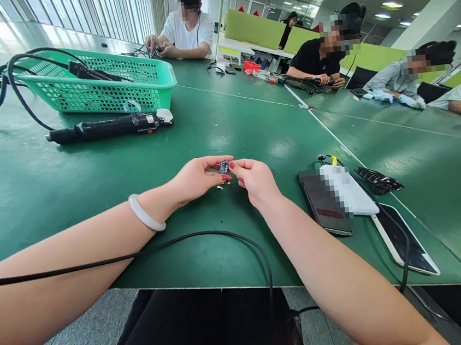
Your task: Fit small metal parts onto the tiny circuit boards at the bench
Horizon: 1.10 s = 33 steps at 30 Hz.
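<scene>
Fingers of the left hand (196, 180) and right hand (259, 179) are pinched around a tiny, dark, boxy part (224, 167) with pale marks, held near small white scraps (219, 187) on the smooth green counter (210, 213).

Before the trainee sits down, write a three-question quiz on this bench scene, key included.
1. What does the left hand hold between its fingers?
2. True or false: the black cylindrical tool lies outside the green basket.
3. Fill the blank: the bangle near the left hand is ____ in colour.

Key:
1. A small electronic part.
2. True.
3. White.
</scene>
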Each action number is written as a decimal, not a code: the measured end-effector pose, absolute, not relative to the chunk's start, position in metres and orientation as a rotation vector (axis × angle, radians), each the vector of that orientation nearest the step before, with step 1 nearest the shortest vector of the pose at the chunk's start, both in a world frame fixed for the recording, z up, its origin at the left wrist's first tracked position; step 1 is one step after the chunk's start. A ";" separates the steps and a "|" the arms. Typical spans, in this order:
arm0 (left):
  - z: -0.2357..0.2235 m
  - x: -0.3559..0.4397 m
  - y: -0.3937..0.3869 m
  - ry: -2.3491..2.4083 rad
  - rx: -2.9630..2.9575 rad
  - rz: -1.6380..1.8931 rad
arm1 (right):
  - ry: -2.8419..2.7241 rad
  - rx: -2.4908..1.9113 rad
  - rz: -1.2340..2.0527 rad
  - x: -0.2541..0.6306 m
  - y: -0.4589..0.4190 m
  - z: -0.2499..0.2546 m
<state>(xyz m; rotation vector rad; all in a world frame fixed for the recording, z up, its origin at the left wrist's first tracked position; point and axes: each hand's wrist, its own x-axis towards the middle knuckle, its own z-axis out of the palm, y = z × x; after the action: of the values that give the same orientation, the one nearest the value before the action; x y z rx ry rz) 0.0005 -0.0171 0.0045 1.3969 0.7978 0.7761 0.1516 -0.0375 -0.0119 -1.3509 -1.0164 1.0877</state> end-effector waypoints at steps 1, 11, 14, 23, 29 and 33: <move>0.004 0.001 -0.017 0.804 1.406 0.774 | -1.054 -1.363 1.034 0.151 -0.038 -0.012; 0.009 0.001 -0.021 0.858 1.389 0.832 | -1.304 -1.441 0.672 0.146 -0.041 -0.012; 0.011 0.001 -0.020 0.869 1.377 0.841 | -1.304 -1.405 0.689 0.143 -0.044 -0.010; 0.016 -0.003 -0.020 0.821 1.337 0.792 | -1.285 -1.290 0.949 0.151 -0.040 -0.007; 0.010 -0.003 -0.014 0.948 1.145 0.840 | -1.618 -1.583 0.669 0.169 -0.037 -0.009; 0.008 -0.003 -0.010 0.998 1.091 0.838 | -1.854 -1.707 0.545 0.167 -0.038 -0.010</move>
<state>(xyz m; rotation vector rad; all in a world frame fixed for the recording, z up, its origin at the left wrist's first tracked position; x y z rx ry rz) -0.0026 -0.0101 0.0080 1.0914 0.9983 0.8379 0.1668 -0.0385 -0.0103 -1.7067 -1.8543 0.5449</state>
